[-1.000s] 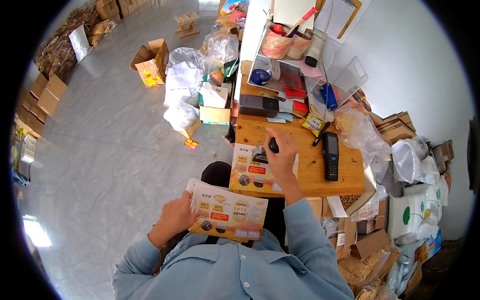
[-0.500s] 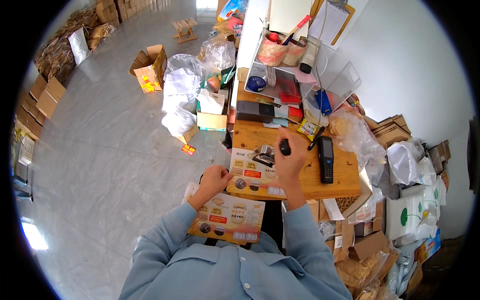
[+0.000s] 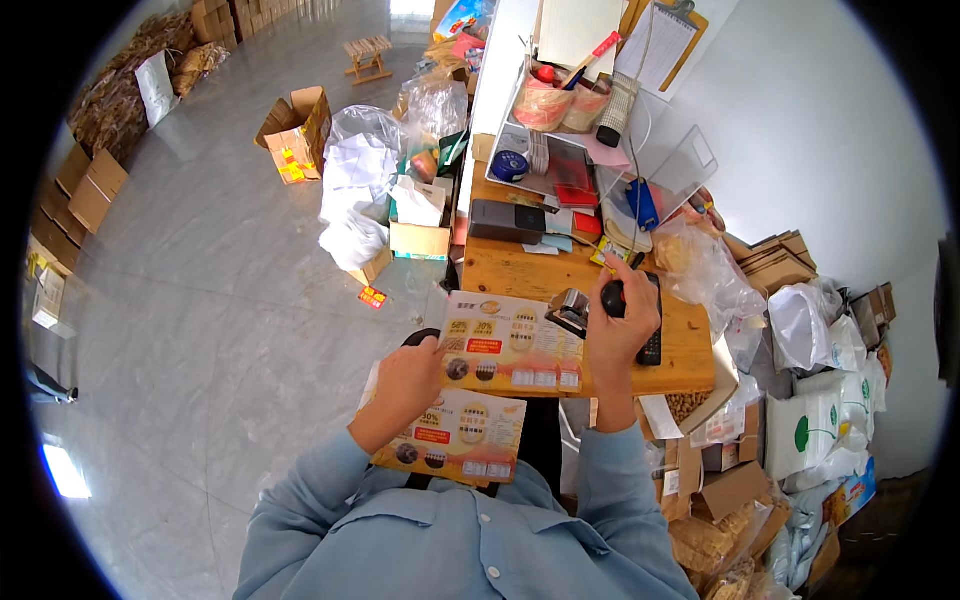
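Note:
My right hand [image 3: 622,340] grips the black round knob of a metal-framed hand stamp [image 3: 569,312], raised at the right edge of a printed yellow-and-cream packaging sheet [image 3: 512,348]. That sheet lies over the front left of the wooden table, its left side jutting past the edge. My left hand [image 3: 405,385] pinches the sheet's left edge between thumb and fingers. On my lap, below it, rests another printed sheet [image 3: 465,440] of the same design, partly covered by my left wrist. The stamp's underside is hidden.
Beside my right hand lies a dark handheld device [image 3: 652,325], partly covered. Farther back on the wooden table [image 3: 500,270] stand a dark grey box [image 3: 508,221] and a tray of stationery. A cardboard box [image 3: 297,130] and plastic bags sit on the floor, left. Packages crowd the right.
The stamp has come off the sheet's middle, moving right with my right hand. My left hand has shifted left and now holds the sheet's edge; the sheet has slid slightly left.

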Demonstrator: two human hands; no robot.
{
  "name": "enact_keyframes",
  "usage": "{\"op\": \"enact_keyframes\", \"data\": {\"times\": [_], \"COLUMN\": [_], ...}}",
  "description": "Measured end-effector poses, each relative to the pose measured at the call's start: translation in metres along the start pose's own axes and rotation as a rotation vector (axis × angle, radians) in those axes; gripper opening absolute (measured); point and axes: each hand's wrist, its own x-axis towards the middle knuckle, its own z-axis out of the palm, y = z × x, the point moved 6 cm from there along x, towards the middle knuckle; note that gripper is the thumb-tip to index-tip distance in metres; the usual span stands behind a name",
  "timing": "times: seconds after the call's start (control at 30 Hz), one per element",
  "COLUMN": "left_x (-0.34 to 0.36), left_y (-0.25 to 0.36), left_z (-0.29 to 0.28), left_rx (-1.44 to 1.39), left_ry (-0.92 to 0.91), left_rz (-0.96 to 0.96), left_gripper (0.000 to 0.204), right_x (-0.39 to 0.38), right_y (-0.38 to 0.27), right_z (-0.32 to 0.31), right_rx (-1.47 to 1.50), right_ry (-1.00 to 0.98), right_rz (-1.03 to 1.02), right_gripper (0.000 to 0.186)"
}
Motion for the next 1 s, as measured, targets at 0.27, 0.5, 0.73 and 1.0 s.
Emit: {"op": "enact_keyframes", "data": {"times": [0.27,0.5,0.73,1.0], "left_x": [-0.076,-0.052,0.024,0.041], "left_y": [-0.064,-0.045,-0.022,-0.049], "left_z": [-0.003,-0.033,0.016,0.063], "left_rx": [-0.092,0.233,-0.039,-0.104], "left_ry": [-0.172,-0.062,-0.049,0.005], "left_rz": [-0.056,0.005,-0.035,-0.066], "left_gripper": [0.025,0.024,0.029,0.023], "right_x": [-0.02,-0.053,-0.075,-0.019], "right_y": [-0.005,0.007,0.016,-0.004], "right_z": [0.046,0.09,0.097,0.044], "right_rx": [0.175,0.226,0.223,0.133], "right_ry": [-0.114,-0.175,-0.167,-0.07], "right_rz": [-0.055,-0.019,0.019,0.057], "right_gripper": [0.032,0.03,0.03,0.024]}}
